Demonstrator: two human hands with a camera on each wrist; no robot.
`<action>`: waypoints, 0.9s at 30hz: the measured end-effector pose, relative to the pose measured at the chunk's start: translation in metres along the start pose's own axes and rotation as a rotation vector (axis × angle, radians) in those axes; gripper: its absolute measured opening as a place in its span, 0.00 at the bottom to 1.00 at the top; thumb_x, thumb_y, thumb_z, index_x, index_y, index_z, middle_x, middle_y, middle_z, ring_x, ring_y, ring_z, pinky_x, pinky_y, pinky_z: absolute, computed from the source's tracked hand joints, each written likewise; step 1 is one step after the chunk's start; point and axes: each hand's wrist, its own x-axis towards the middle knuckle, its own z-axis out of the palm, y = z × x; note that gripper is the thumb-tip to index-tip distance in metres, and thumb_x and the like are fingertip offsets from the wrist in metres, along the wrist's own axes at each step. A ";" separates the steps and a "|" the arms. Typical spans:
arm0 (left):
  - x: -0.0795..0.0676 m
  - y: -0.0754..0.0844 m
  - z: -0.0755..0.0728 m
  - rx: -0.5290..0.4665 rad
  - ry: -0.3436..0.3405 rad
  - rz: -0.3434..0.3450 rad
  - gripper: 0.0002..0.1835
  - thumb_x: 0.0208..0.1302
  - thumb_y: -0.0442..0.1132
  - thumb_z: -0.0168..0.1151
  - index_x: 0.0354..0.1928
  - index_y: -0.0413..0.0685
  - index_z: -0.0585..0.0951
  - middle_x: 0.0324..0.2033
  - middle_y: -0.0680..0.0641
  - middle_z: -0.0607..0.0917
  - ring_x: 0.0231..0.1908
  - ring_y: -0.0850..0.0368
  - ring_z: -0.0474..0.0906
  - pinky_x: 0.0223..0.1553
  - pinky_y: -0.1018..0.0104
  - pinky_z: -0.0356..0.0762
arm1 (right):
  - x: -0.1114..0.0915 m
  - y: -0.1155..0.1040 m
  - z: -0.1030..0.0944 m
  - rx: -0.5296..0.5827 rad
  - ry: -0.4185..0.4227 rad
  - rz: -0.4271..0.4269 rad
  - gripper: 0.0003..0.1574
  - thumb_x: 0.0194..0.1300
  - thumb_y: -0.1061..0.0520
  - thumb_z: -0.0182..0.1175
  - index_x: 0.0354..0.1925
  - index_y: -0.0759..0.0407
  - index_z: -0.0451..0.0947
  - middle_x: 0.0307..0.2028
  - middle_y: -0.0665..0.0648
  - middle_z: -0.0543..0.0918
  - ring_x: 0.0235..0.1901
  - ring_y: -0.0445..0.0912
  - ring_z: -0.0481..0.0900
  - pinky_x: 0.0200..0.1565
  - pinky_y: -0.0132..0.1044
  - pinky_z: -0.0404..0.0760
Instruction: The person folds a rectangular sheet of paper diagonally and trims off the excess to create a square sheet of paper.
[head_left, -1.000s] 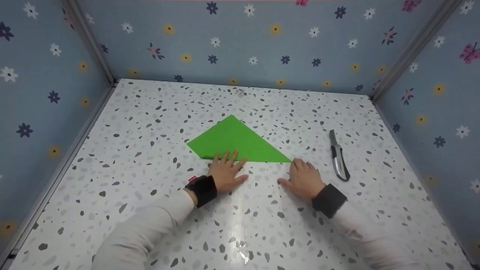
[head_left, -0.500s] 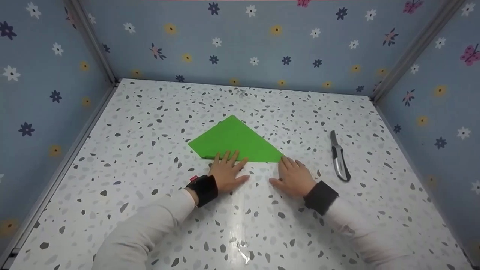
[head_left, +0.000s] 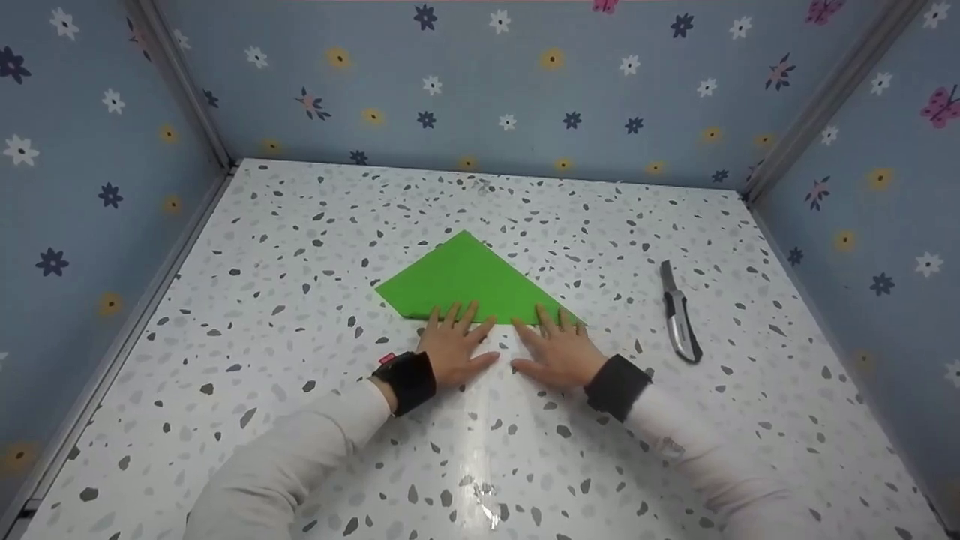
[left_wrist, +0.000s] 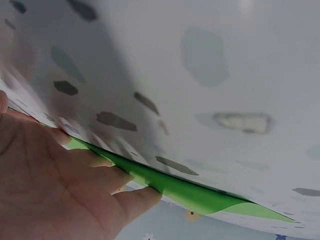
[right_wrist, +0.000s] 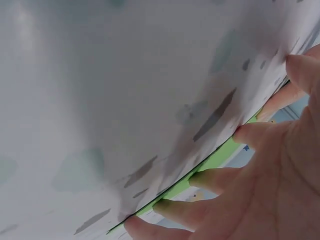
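A folded sheet of green paper point(head_left: 465, 277) lies on the speckled white table, its straight folded edge facing me. My left hand point(head_left: 451, 349) rests with spread fingers on the left half of that edge. On the right half, the spread fingers of my right hand point(head_left: 559, 349) press the edge near its pointed corner. In the left wrist view the paper point(left_wrist: 195, 195) bulges up slightly beyond the fingertips. A thin strip of the green paper point(right_wrist: 220, 155) shows past my right fingers in the right wrist view.
A utility knife point(head_left: 680, 322) with its blade extended lies to the right of the paper on the table point(head_left: 300, 247). Blue flowered panels point(head_left: 510, 82) enclose the table at the back and both sides.
My right hand has slid left along the folded edge from the right corner, and its fingers have spread over the paper. The left hand has stayed in place.
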 end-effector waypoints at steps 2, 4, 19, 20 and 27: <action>-0.002 0.002 -0.003 -0.012 0.001 0.003 0.38 0.78 0.67 0.39 0.82 0.59 0.54 0.82 0.39 0.51 0.81 0.35 0.49 0.81 0.34 0.45 | 0.002 -0.001 0.000 0.009 -0.010 0.000 0.48 0.75 0.24 0.40 0.83 0.39 0.44 0.82 0.67 0.38 0.77 0.79 0.41 0.72 0.79 0.47; -0.005 0.004 -0.007 -0.022 0.005 0.004 0.38 0.78 0.66 0.40 0.81 0.57 0.56 0.82 0.39 0.52 0.81 0.35 0.50 0.81 0.34 0.46 | 0.004 0.000 0.000 0.013 -0.014 0.000 0.48 0.74 0.23 0.41 0.82 0.37 0.45 0.82 0.67 0.38 0.77 0.79 0.40 0.71 0.81 0.47; 0.004 -0.005 0.004 -0.047 0.004 0.044 0.41 0.76 0.70 0.39 0.82 0.58 0.52 0.82 0.40 0.48 0.82 0.35 0.45 0.80 0.33 0.44 | 0.005 0.004 -0.002 -0.029 -0.051 -0.010 0.52 0.71 0.19 0.38 0.83 0.36 0.43 0.83 0.65 0.36 0.77 0.78 0.42 0.69 0.82 0.48; 0.003 -0.006 0.003 -0.059 0.004 0.051 0.41 0.76 0.69 0.40 0.82 0.57 0.53 0.82 0.40 0.49 0.82 0.35 0.45 0.80 0.33 0.44 | 0.005 0.004 -0.003 -0.031 -0.053 -0.011 0.52 0.71 0.19 0.38 0.83 0.36 0.43 0.83 0.65 0.36 0.77 0.78 0.42 0.69 0.82 0.48; -0.006 -0.014 -0.001 -0.117 0.004 0.104 0.41 0.77 0.63 0.43 0.82 0.48 0.53 0.82 0.36 0.49 0.82 0.34 0.44 0.81 0.34 0.42 | 0.006 0.002 -0.002 -0.031 -0.057 -0.009 0.52 0.71 0.18 0.36 0.83 0.36 0.41 0.83 0.64 0.36 0.78 0.78 0.41 0.70 0.81 0.49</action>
